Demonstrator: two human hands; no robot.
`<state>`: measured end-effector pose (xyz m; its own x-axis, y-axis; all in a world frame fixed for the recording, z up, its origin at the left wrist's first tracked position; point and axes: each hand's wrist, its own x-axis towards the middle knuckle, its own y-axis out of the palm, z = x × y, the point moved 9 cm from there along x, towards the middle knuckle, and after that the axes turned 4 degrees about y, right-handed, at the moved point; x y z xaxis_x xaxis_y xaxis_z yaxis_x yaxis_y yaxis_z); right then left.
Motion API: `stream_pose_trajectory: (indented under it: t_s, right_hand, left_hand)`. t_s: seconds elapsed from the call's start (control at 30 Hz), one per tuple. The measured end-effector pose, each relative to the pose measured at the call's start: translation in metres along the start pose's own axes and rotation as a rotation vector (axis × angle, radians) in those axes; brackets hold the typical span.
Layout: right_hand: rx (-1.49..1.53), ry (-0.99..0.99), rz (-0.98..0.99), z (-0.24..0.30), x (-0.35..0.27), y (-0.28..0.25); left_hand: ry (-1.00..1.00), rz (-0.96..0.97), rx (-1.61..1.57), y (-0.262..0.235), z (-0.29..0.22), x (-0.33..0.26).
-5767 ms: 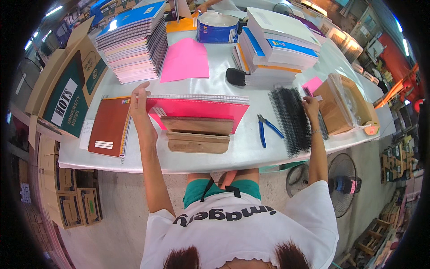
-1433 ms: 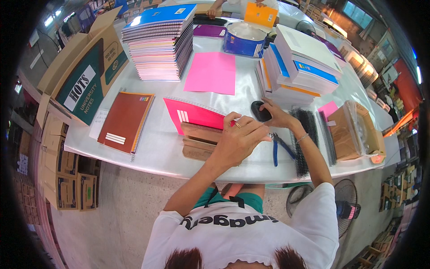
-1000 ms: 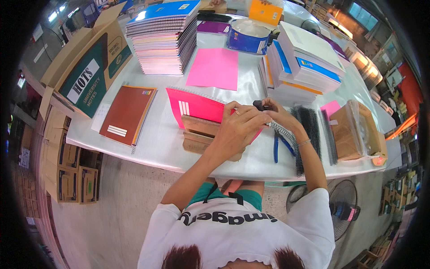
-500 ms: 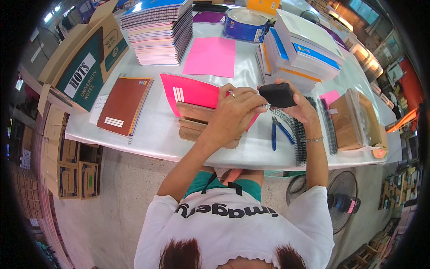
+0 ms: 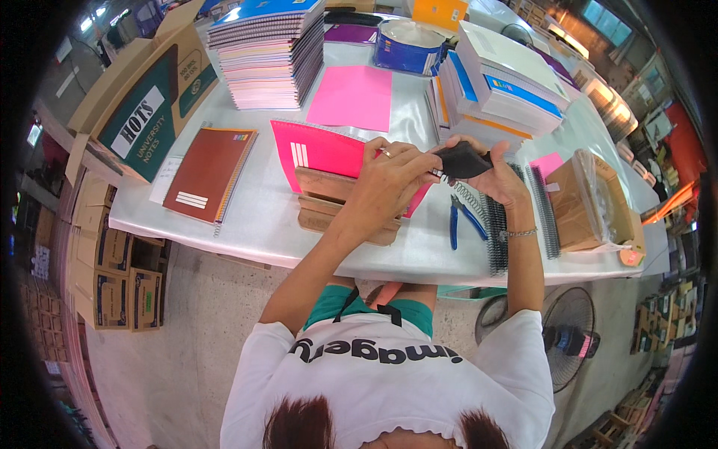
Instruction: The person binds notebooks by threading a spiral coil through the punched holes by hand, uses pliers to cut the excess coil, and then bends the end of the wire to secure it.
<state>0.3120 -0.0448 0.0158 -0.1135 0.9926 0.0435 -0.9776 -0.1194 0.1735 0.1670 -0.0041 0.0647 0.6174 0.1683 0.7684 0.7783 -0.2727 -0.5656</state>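
Note:
A bright pink notebook [image 5: 329,150] stands upright in a slotted wooden holder [image 5: 321,211], its punched edge facing up. My left hand [image 5: 389,179] is closed at the notebook's right end, fingertips pinched by a wire coil [image 5: 468,197]; exactly what they grip is hidden. In my right hand [image 5: 497,178] lies a black rounded handheld block [image 5: 465,159], its tip close to my left fingertips. The coil trails from there toward the right. Blue-handled pliers [image 5: 465,222] lie on the table below my right hand.
Black spiral coils [image 5: 496,236] lie under my right forearm, near an open cardboard box [image 5: 591,206]. A brown notebook [image 5: 211,176] rests at left. Behind are a pink sheet [image 5: 351,97], a notebook stack [image 5: 265,63] and stacked paper blocks [image 5: 497,93]. A fan [image 5: 568,337] stands below.
The black block has turned in my right hand, and my right thumb has lifted off it. My left hand stays at the notebook's end. The view has shifted slightly.

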Motion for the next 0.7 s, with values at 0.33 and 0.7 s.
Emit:
stream_pose_trajectory:
  t_s: [0.33,0.7]
  right_hand:
    - [-0.083,-0.068,-0.039,0.010,0.005,-0.003]
    - [0.012,-0.151,0.103,0.044,0.007,0.014]
  left_hand:
    - [0.045,-0.024,0.107,0.001,-0.003,-0.001]
    - [-0.222,-0.252,0.364,-0.029,0.008,-0.010]
